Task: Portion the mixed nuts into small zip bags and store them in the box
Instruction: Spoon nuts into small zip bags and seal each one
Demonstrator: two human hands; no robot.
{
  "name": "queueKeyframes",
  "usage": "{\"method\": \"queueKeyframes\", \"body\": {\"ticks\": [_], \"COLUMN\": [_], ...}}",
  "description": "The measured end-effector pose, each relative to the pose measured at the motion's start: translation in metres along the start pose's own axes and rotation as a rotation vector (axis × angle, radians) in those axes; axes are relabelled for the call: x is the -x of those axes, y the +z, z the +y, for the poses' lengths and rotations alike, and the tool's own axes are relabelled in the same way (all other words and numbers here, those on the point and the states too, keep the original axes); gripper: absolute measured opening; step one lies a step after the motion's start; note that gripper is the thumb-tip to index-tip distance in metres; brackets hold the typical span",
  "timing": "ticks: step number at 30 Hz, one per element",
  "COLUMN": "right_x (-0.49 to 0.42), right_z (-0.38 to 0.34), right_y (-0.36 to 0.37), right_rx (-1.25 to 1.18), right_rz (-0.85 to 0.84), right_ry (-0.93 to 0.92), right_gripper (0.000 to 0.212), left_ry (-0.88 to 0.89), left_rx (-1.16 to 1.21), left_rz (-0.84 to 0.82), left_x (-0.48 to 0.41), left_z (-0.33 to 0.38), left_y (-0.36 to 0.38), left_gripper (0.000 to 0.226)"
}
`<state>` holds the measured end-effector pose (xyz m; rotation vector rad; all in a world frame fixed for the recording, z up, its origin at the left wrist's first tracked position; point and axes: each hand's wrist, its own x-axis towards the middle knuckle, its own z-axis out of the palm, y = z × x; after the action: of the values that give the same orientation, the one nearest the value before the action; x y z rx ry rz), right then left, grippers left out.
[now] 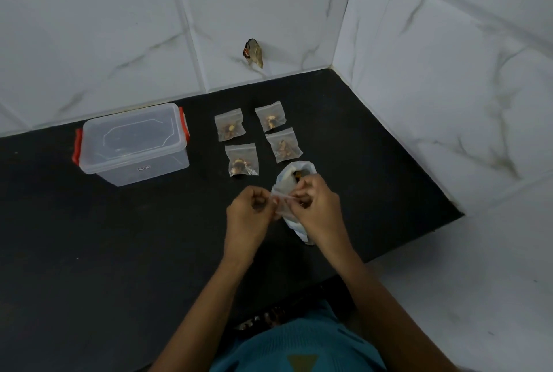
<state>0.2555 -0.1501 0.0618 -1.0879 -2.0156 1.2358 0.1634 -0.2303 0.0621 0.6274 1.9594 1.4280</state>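
Clear zip bag (pixel 282 199) pinched at its top edge.
My left hand (pixel 250 217) and right hand (pixel 318 211) both curl fingers onto it, over the nut pouch (pixel 286 176).

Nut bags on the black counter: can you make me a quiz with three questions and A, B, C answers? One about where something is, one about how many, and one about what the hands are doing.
1. Where is the plastic box compared with the filled bags?
A. To their left
B. To their right
C. On top of them

2. How many filled bags lie on the counter?
A. Two
B. Four
C. Six

3. What are the left hand and right hand doing?
A. Lifting the box
B. Lying flat on the counter
C. Pinching a small clear bag

Answers:
1 A, the box stands apart, to the left of the bags.
2 B, they lie in two rows of two.
3 C, fingers of both hands pinch the bag's top edge, in front of the big nut bag.
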Motion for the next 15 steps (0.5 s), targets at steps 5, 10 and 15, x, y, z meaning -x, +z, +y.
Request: {"method": "queueKeyframes", "body": {"ticks": [5,10,15], "right_x": [-0.002,-0.004,-0.006], "right_z": [0.005,0.005,0.003], "right_y": [-0.012,-0.013,-0.019], "right_rx": [0.283,0.321,0.102], "right_rz": [0.069,-0.028,-0.071], "right_ry": [-0.12,-0.197,-0.053], "right_gripper": [0.011,0.007,0.014], "left_ry": [0.19,0.358,0.487], "left_rx": [-0.389,-0.475,-0.36], "left_rz": [0.059,0.08,-0.175], "left_x": [0.0,-0.003,-0.007], "left_z": [-0.002,0.006,0.002], "left_y": [0.006,0.004,0.002], "left_gripper": [0.015,0.015,0.059]}}
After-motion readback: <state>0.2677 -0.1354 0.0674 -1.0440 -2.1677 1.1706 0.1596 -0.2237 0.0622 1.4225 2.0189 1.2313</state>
